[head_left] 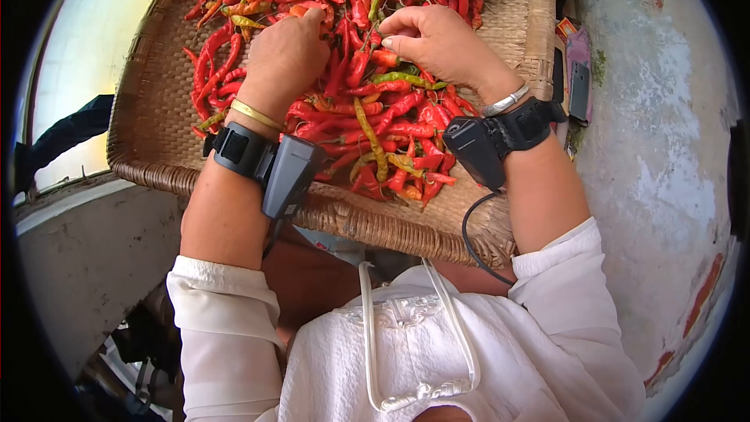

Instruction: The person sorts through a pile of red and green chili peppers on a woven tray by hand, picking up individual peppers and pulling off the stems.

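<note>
A heap of chili peppers (394, 113), mostly red with some green and yellow ones, fills the woven basket tray (160, 121). Over the upper left of the heap, my left hand (289, 51) is closed, its fingertips at an orange-red chili pepper (298, 10) and partly hidden by the back of the hand. Facing it, my right hand (445, 43) is curled in a loose pinch among the peppers. Thumb and forefinger sit close together just above a red-orange chili pepper (385, 58). Whatever lies between those fingertips is too small to make out.
The tray's thick braided rim (375, 227) runs close to my body. A dark phone (579, 90) lies beside the tray on the right, near a worn, peeling wall (648, 148). From the right wrist device (475, 148) hangs a black cable (467, 238). A window (86, 55) is at left.
</note>
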A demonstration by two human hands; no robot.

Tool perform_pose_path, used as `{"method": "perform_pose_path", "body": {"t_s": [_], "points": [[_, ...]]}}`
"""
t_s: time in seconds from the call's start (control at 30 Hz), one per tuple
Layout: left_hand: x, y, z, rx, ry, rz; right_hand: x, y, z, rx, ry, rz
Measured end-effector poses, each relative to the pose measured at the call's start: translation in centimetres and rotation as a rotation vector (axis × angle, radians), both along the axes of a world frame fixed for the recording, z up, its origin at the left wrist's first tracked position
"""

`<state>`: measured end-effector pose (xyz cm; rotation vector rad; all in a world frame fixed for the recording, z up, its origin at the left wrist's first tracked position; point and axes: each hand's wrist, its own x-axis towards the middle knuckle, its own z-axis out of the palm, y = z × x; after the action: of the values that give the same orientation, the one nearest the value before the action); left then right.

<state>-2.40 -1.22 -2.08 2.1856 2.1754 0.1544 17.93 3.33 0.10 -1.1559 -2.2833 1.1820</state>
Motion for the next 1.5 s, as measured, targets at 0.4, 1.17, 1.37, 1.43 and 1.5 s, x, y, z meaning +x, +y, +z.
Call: {"method": "perform_pose_path", "body": {"t_s": [0.4, 1.17, 1.37, 1.43, 1.5], "points": [[2.4, -1.0, 3.0, 0.117, -1.075, -0.207, -0.6, -0.7, 0.3, -0.229, 0.264, 0.076], [1.8, -1.7, 2.7, 0.038, -0.15, -0.054, 2.8, 4.0, -1.2, -0.42, 0.62, -0.427], [2.4, -1.2, 1.9, -0.129, -0.029, 0.045, 0.8, 1.5, 0.5, -0.396, 0.448, -0.315], [2.7, -1.1, 1.7, -0.133, -0.07, 0.061, 0.3, 0.6, 0.8, -0.403, 0.314, -0.23], [2.2, -0.8, 0.6, -0.1, -0.145, 0.029, -0.2, -0.1, 0.6, -0.374, 0.223, -0.173]]}}
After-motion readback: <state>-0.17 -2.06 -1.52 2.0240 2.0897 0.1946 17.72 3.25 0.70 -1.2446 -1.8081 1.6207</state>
